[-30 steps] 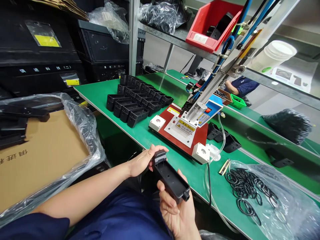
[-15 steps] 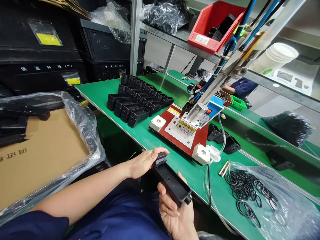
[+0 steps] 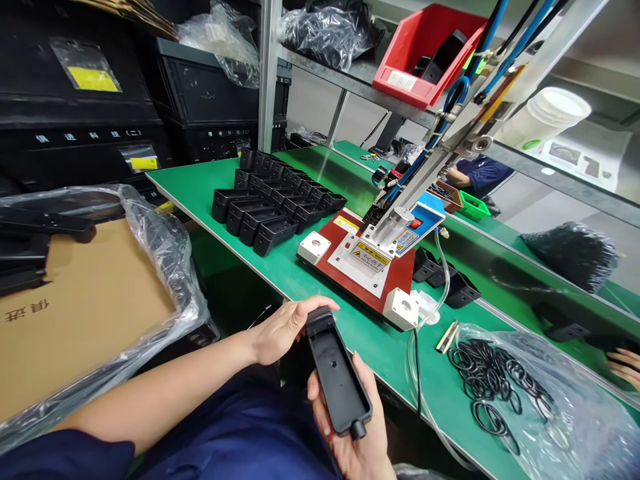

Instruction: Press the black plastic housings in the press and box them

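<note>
Press: beyond my hands, a press [image 3: 387, 233] with a red base takes up the middle of the table [image 3: 195, 183], a white block at each near corner.
Hoses: a clear tube [image 3: 413, 363] and a black cable drop over the edge near my right hand [image 3: 363, 413].
Housing rows: ranks of matt black housings [image 3: 270, 233] stand packed left of the press.
Co-worker: a dark sleeve [image 3: 483, 175] shows past the table.
Held housing: a long, shallow black housing [image 3: 340, 380], hollow side up, with a round stub at its near end, is just in front of my body at the table edge.
Hands: my right is curled round the near part, holding it; my left [image 3: 280, 333] is bent against the far end, some fingers hidden, so I cannot tell how firmly.
Rings: thin, glossy black rings [image 3: 480, 367] lie heaped at a crinkled clear bag [image 3: 575, 400].
Red bin: on the shelf, a red bin [image 3: 400, 80] contains black parts.
Cardboard: at left, brown cardboard [image 3: 110, 280] with clear film round it bears black pieces [image 3: 30, 247].
</note>
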Demonstrator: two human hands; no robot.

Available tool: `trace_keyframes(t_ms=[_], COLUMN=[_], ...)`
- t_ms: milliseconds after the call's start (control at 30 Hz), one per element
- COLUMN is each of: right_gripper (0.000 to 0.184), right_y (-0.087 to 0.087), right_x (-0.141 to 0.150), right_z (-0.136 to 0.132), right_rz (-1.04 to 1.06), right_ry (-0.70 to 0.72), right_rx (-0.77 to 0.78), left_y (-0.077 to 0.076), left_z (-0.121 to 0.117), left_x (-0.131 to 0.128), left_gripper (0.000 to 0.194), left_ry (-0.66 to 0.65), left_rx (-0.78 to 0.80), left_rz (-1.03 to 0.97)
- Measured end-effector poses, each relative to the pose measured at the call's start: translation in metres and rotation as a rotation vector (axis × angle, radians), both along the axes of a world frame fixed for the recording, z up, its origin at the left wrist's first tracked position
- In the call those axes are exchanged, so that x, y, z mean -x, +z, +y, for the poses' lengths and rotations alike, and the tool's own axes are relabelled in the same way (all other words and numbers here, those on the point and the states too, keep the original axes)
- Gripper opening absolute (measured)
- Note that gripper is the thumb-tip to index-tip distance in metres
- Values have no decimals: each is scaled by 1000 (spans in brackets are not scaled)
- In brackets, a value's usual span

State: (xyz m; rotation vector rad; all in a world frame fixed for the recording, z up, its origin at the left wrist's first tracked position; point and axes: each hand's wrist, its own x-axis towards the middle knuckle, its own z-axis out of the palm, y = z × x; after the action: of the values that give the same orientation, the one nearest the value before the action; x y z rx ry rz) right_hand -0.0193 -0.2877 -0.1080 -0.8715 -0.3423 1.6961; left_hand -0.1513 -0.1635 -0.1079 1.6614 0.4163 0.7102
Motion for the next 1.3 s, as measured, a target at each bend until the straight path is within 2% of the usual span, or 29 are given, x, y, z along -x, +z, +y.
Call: trace_keyframes(t_ms=[167, 333, 433, 533, 733, 900, 1067, 1200, 1300], right_gripper=[49, 75, 77, 71, 58, 51, 55, 59, 61], right_y=[6, 9, 5, -3, -15, -8, 0, 2, 4], right_x=[1, -4, -11, -22, -43, -50, -61, -70, -73], right_z=[1, 0, -1, -1, -1, 3, 7, 8, 10], right_rz=[-175, -694, -943, -1041, -1131, -1179, -1498, -1711, -1717], right_ry=[-11, -159, -220, -261, -250, -298, -353, -379, -372], right_rx=[-21, -146, -207, -253, -345, -553, -780, -855, -849], left_y=[2, 7, 6, 4, 7, 15, 20, 17, 16], left_z=[0, -1, -3, -7, -11, -9, -5, -3, 0], left_x=[1, 2, 1, 0, -1, 1, 0, -7, -12], left_gripper=[81, 68, 51, 49, 66, 66, 64, 62, 57], left_ry=[-21, -7, 50, 80, -28, -50, -37, -18, -18], left_rx=[10, -28, -86, -63, -49, -263, -475, -606, -677], left_rz=[11, -24, -52, -143, -274, -234, -163, -191, -161])
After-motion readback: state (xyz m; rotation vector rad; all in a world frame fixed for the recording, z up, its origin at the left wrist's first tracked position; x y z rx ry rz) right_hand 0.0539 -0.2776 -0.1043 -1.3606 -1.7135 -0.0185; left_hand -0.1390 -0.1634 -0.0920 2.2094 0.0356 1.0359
